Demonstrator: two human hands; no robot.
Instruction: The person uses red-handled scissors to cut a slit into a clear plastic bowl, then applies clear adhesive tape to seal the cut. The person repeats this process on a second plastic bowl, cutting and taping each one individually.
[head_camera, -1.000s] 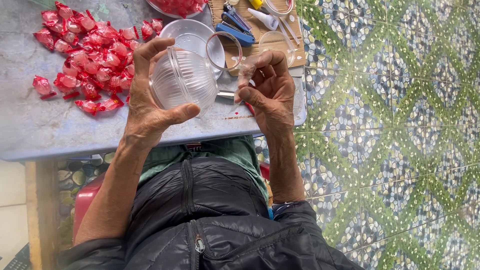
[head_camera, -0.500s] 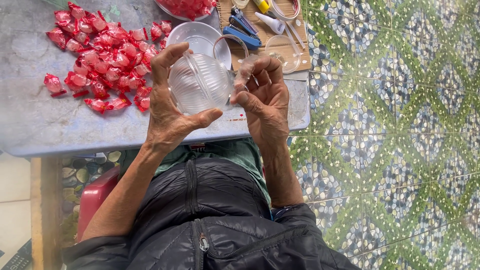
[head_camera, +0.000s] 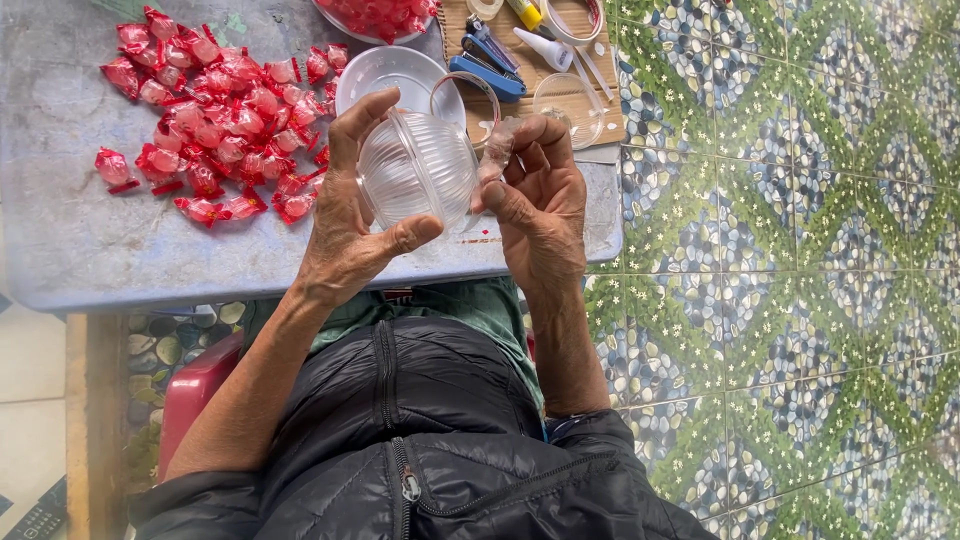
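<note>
Two bare hands raised over the near edge of a grey table (head_camera: 90, 260), with a clear ribbed plastic bowl (head_camera: 420, 170) between them. Left hand (head_camera: 345, 215) wrapped around the bowl, fingers curled over its far rim and thumb pressed under its near side, gripping it tilted and clear of the tabletop. Right hand (head_camera: 540, 205) just beside the bowl's right edge, fingers bent inward and lightly pinched on a small clear piece of plastic (head_camera: 497, 150); whether that piece touched the bowl could not be told. Behind the bowl, resting on the table, a second clear round dish (head_camera: 385, 75). To the left of it, a loose heap of red-wrapped candies (head_camera: 215, 115), one candy (head_camera: 112, 167) lying apart near the left edge. At the far right of the table, a brown board (head_camera: 560, 50) carrying a blue stapler (head_camera: 487, 65), a small white tube (head_camera: 543, 47) and a clear round lid (head_camera: 570, 100). Beyond the table to the right, a green and blue patterned tile floor (head_camera: 800, 250).
</note>
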